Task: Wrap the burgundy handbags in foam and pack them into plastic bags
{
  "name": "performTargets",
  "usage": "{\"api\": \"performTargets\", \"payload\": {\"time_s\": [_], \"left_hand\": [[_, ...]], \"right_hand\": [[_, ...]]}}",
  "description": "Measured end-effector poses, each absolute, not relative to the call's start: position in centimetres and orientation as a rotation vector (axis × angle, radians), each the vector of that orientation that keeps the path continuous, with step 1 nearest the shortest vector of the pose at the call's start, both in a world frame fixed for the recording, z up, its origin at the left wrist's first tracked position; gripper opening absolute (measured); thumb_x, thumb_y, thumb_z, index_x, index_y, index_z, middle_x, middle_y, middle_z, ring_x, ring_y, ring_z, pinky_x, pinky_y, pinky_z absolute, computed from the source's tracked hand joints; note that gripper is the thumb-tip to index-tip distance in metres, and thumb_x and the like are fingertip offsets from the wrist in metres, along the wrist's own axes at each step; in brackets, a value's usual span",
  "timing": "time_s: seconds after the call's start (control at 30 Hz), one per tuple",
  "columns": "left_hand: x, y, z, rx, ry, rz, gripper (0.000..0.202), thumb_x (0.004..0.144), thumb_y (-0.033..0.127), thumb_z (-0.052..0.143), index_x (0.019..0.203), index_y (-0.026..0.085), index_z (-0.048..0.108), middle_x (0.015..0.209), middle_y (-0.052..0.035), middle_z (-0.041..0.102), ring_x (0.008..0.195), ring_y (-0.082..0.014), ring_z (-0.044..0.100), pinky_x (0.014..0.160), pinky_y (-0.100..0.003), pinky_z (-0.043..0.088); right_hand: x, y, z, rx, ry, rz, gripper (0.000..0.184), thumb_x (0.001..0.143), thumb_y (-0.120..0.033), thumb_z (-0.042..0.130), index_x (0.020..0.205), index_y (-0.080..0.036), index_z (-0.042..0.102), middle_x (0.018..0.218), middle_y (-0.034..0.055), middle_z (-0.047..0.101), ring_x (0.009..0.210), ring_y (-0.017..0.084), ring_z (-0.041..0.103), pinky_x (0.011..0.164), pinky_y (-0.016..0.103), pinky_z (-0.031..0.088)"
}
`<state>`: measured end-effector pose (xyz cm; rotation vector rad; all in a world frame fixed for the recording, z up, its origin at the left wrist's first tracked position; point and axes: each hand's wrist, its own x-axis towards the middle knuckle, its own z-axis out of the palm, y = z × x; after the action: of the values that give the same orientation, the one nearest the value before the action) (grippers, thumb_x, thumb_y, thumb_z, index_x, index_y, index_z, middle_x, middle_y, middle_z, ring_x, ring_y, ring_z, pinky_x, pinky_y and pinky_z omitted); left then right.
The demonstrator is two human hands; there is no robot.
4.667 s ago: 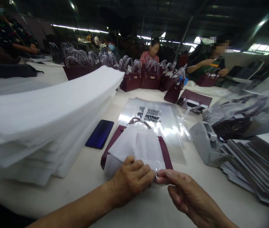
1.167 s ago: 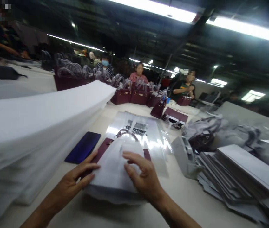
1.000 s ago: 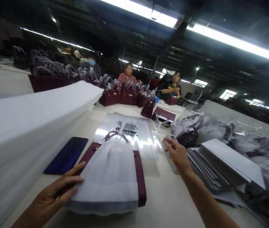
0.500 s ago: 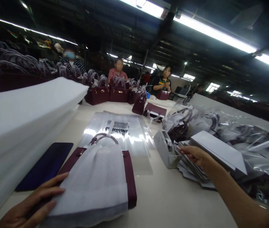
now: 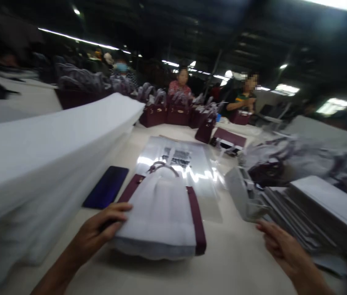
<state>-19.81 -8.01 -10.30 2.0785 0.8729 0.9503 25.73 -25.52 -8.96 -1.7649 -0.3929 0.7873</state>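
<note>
A dark red handbag (image 5: 198,221) lies on the table in front of me, its middle wrapped in white tissue (image 5: 158,209) and its handle pointing away. My left hand (image 5: 100,229) grips the bag's near left edge, fingers on top of the tissue. Off to the right, my right hand (image 5: 284,246) is closed in a pinch just in front of a pale grey tape dispenser (image 5: 237,192). Blur hides what, if anything, is between those fingertips. Beyond the bag lie clear plastic sheets (image 5: 206,164) with dark print.
A dark blue phone-like slab (image 5: 107,186) lies left of the bag, beside a tall white stack (image 5: 53,143). Grey boards (image 5: 287,213) and plastic-wrapped bags (image 5: 308,153) fill the right side. More dark red bags (image 5: 178,112) stand at the back, with several people behind.
My right hand has moved from the grey boards toward me, to the front of the dispenser. The left hand stays at the bag's edge. The view has turned right.
</note>
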Motion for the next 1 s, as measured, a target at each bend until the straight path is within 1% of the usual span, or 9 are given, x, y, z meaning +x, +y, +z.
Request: {"api": "performTargets", "payload": {"time_s": [0.07,0.13,0.2,0.3,0.43,0.63,0.77,0.9,1.0], "left_hand": [[-19.3,-8.6,-9.2,1.968,0.786,0.95,0.015,0.083,0.024,0.049,0.091,0.018,0.06,0.113,-0.0093,0.059,0.11,-0.0218,0.054,0.095,-0.036,0.044],[-19.2,-8.7,-9.0,1.918,0.727,0.991,0.018,0.083,0.022,0.049,0.098,0.017,0.058,0.12,-0.0109,0.055,0.114,-0.0225,0.05,0.098,-0.039,0.04],[-19.4,-8.8,-9.3,1.936,0.733,1.033,0.026,0.082,0.021,0.052,0.107,0.018,0.054,0.131,-0.0113,0.046,0.124,-0.0245,0.039,0.105,-0.044,0.031],[-19.6,-9.1,-9.7,2.029,0.742,1.124,0.042,0.08,0.021,0.055,0.121,0.02,0.045,0.141,-0.0099,0.032,0.134,-0.0263,0.02,0.109,-0.049,0.017],[-19.7,-9.0,-9.8,2.169,0.645,1.237,0.055,0.081,0.016,0.052,0.131,0.022,0.032,0.142,-0.0096,0.03,0.135,-0.0259,0.013,0.11,-0.05,0.017],[-19.7,-8.7,-9.0,2.349,0.467,1.306,0.045,0.082,0.01,0.048,0.125,0.022,0.04,0.13,-0.0076,0.047,0.132,-0.0233,0.024,0.108,-0.045,0.023],[-19.7,-8.6,-8.5,2.467,0.462,1.172,0.03,0.082,0.012,0.045,0.109,0.021,0.054,0.107,-0.0034,0.064,0.121,-0.0198,0.041,0.108,-0.041,0.021],[-19.9,-8.4,-8.6,2.524,0.46,1.053,0.021,0.082,0.018,0.044,0.092,0.023,0.062,0.099,0.0007,0.067,0.114,-0.0192,0.048,0.109,-0.042,0.012],[-19.8,-8.6,-8.6,2.504,0.465,1.045,0.023,0.08,0.018,0.042,0.09,0.022,0.063,0.1,0.0001,0.067,0.116,-0.0197,0.047,0.109,-0.042,0.01]], "right_hand": [[22.8,-24.4,-6.7,-1.558,-0.42,1.101,0.037,0.056,-0.036,0.074,0.089,-0.023,0.064,0.088,0.0058,0.064,0.034,0.002,0.027,0.027,0.019,0.021],[18.0,-22.3,-4.1,-1.396,-0.45,1.396,0.052,0.051,-0.031,0.078,0.101,-0.026,0.063,0.086,0.0076,0.065,0.03,0.001,0.025,0.026,0.02,0.025],[11.5,-20.3,-1.4,-1.26,-0.529,1.758,0.055,0.059,-0.033,0.076,0.11,-0.025,0.06,0.073,0.0082,0.065,0.03,0.003,0.029,0.028,0.02,0.03],[2.3,-18.3,1.6,-1.125,-0.567,1.831,0.039,0.07,-0.038,0.069,0.103,-0.019,0.064,0.093,0.012,0.065,0.039,0.002,0.038,0.031,0.015,0.032],[-2.8,-17.1,1.0,-1.159,-0.451,1.835,0.033,0.072,-0.033,0.068,0.098,-0.014,0.063,0.1,0.0128,0.064,0.046,0.001,0.041,0.034,0.009,0.031],[-2.7,-17.3,-1.3,-1.226,-0.384,1.781,0.049,0.071,-0.034,0.069,0.112,-0.014,0.053,0.098,0.0121,0.063,0.051,0.005,0.047,0.032,0.01,0.032],[-3.5,-17.8,-1.4,-1.215,-0.342,1.785,0.053,0.074,-0.034,0.066,0.118,-0.016,0.045,0.1,0.0145,0.062,0.051,0.006,0.049,0.031,0.01,0.032],[-4.4,-18.9,-1.8,-1.178,-0.229,1.796,0.049,0.072,-0.034,0.068,0.112,-0.019,0.045,0.105,0.0137,0.061,0.053,0.007,0.054,0.031,0.01,0.032],[-4.7,-19.6,-2.6,-1.12,-0.16,1.749,0.039,0.069,-0.034,0.07,0.1,-0.018,0.05,0.102,0.0124,0.062,0.055,0.008,0.056,0.03,0.01,0.031]]}}
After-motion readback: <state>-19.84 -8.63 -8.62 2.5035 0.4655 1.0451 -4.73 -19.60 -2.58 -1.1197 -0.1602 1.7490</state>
